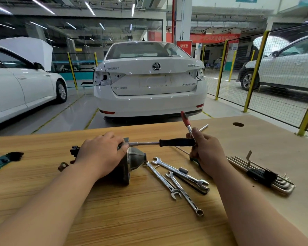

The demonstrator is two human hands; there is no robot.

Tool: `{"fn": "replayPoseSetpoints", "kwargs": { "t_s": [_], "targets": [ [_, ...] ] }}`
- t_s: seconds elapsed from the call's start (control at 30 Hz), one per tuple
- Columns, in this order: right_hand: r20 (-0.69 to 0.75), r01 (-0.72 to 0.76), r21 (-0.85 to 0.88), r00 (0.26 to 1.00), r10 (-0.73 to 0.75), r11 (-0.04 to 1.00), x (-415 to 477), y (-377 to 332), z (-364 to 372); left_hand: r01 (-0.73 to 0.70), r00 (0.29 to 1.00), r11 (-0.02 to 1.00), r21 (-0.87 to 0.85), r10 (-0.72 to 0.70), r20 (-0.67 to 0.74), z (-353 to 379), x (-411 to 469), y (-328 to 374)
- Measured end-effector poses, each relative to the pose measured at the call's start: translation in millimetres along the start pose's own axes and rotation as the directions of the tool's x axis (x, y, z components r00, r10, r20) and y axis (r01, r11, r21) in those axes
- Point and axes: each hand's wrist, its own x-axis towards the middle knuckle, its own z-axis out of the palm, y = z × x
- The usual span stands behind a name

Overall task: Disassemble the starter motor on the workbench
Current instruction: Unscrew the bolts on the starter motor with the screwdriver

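- Left hand [100, 155] curls over the motor [135, 157] on the bench [132, 219].
- Right hand [206, 153] grips the driver [176, 142]; its socket meets the motor just past the left hand.

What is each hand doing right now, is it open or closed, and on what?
Left hand: closed, holding the starter motor.
Right hand: closed on the end of the black-handled driver.

My left hand [100, 153] is bare; my right hand [206, 153] is bare as well; both forearms run uncovered from the wrists down to the lower edge of the view; the wide lens makes them look broad near the bottom corners.
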Motion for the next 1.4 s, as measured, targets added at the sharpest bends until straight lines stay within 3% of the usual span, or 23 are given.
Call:
{"fn": "replayPoseSetpoints", "kwargs": {
  "t_s": [0.57, 0.8, 1.03, 1.27, 1.4],
  "targets": [
    [0.111, 0.059, 0.149, 0.991, -0.076, 0.987, -2, -2, -3, 0.021, 1.000, 1.000, 0.021, -0.021, -0.007, -3, 0, 4],
    [0.083, 0.085, 0.039, 0.993, -0.088, 0.996, 1, 0, -5, 0.022, 1.000, 0.999, 0.034, -0.022, -0.019, -1, 0, 4],
    [0.036, 0.003, -0.013, 0.999, -0.002, 1.000, 4, 2, 1, 0.020, 0.999, 0.999, 0.030, -0.018, -0.041, -2, -1, 4],
    [0.081, 0.026, 0.077, 0.996, -0.032, 0.997, -4, -8, 3, 0.063, 0.997, 0.993, -0.100, -0.067, -0.038, -1, -4, -2],
    [0.107, 0.029, 0.138, 0.993, -0.044, 0.990, -9, -12, 4, 0.050, 0.992, 0.985, -0.163, -0.069, -0.109, 1, -6, -5]
  ]
}}
